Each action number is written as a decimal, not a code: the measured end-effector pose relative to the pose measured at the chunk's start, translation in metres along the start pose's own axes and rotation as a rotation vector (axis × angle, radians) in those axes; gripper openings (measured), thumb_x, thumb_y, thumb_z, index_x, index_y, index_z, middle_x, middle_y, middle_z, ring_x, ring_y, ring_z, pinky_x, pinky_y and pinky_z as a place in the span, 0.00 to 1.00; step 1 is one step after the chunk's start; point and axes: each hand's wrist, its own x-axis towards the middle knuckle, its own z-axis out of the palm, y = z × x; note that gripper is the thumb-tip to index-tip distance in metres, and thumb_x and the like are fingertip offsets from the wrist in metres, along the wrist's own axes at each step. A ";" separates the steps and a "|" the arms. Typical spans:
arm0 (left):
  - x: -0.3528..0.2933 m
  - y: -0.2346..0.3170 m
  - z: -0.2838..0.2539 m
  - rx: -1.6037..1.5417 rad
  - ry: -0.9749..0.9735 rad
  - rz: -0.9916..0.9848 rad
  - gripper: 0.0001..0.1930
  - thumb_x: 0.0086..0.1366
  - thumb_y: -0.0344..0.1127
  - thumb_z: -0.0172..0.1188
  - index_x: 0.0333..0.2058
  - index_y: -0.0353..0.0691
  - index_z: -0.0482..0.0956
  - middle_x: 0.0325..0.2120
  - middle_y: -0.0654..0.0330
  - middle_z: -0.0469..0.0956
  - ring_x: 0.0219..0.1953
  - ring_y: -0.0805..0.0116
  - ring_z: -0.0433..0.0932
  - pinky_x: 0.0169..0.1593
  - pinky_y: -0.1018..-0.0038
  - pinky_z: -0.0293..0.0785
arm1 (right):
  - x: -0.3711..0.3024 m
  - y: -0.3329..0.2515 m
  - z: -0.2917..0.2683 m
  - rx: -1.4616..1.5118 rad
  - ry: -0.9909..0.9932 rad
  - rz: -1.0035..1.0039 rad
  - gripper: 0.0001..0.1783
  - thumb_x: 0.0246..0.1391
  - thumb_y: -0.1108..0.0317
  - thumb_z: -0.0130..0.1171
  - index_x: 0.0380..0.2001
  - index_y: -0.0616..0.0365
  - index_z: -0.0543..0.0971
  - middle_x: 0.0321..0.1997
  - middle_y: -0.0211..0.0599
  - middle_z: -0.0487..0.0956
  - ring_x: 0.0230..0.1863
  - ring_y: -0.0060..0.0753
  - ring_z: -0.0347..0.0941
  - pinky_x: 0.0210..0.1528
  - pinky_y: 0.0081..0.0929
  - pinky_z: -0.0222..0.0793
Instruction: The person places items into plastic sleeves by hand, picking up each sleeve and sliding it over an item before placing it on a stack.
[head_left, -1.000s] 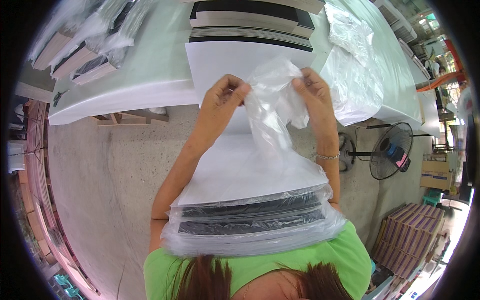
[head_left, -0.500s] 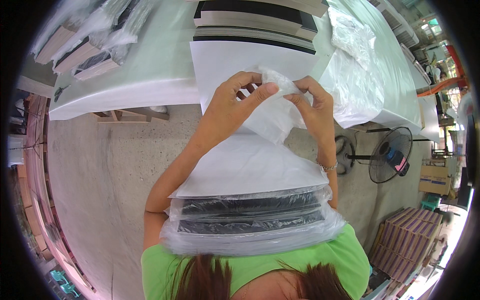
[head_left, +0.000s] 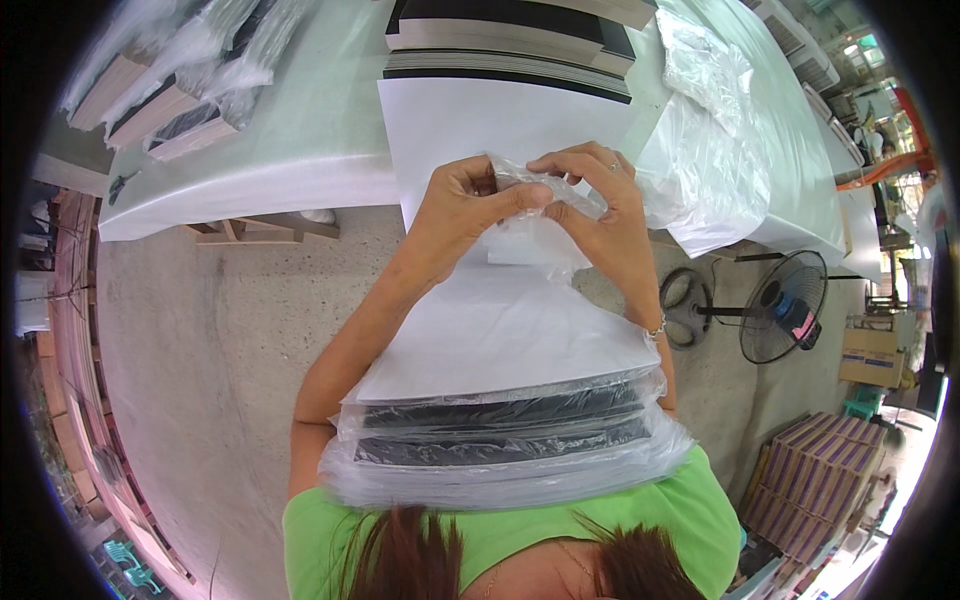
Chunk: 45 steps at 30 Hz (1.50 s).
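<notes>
Both forearms rose from the lower middle of the frame toward its upper centre, the left one slanting up from the lower left and the right one running nearly straight up along the right side. The left hand (head_left: 462, 203) sat just left of centre, wrist bent, its fingers curled and its thumb pressed toward the fingertips in a pinch. The right hand (head_left: 598, 212) met it from the right, knuckles upward, fingers arched over and closed in a matching pinch, the fingertips of both hands touching.
</notes>
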 end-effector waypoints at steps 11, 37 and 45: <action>-0.004 -0.009 -0.003 -0.162 0.013 -0.109 0.17 0.57 0.45 0.61 0.35 0.35 0.76 0.27 0.62 0.76 0.29 0.78 0.73 0.35 0.82 0.70 | 0.000 0.007 0.005 0.082 0.089 -0.023 0.12 0.39 0.70 0.62 0.32 0.50 0.81 0.33 0.27 0.76 0.40 0.28 0.68 0.53 0.32 0.48; 0.005 -0.030 -0.051 -0.935 0.113 -0.079 0.09 0.62 0.38 0.54 0.37 0.41 0.73 0.34 0.64 0.74 0.38 0.74 0.73 0.46 0.76 0.73 | -0.204 0.228 -0.141 1.178 1.001 0.671 0.19 0.52 0.70 0.53 0.49 0.55 0.68 0.49 0.40 0.70 0.52 0.38 0.63 0.55 0.41 0.59; -0.001 -0.010 -0.060 -0.393 0.191 -0.122 0.10 0.56 0.43 0.62 0.29 0.44 0.77 0.25 0.67 0.76 0.29 0.79 0.74 0.39 0.81 0.72 | -0.298 0.168 -0.264 0.042 1.262 0.327 0.12 0.56 0.62 0.49 0.35 0.61 0.71 0.33 0.39 0.73 0.34 0.35 0.70 0.43 0.32 0.65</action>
